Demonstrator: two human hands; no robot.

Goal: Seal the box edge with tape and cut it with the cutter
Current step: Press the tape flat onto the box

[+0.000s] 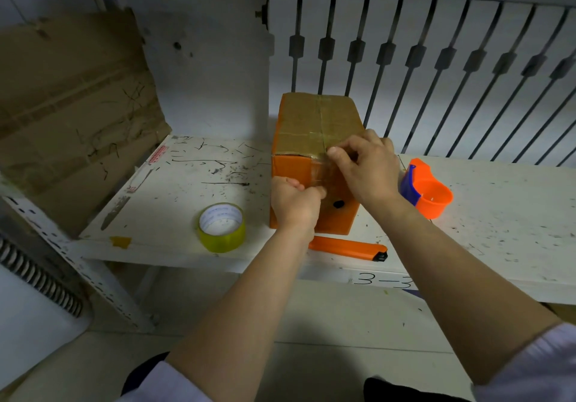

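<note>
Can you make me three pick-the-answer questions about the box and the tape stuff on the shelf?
1. Where is the tape roll?
A. on top of the box
B. on the shelf, left of the box
C. in the right hand

2. What colour is the cutter?
A. orange
B. green
C. white

3. What are the hands doing?
A. both rest on the shelf
B. both press tape on the box
C. one holds the cutter

Answers: 1 B, the roll sits on the shelf beside the box. 2 A, it lies orange in front of the box. 3 B, the left hand and right hand are on the clear tape at the box's front edge.
</note>
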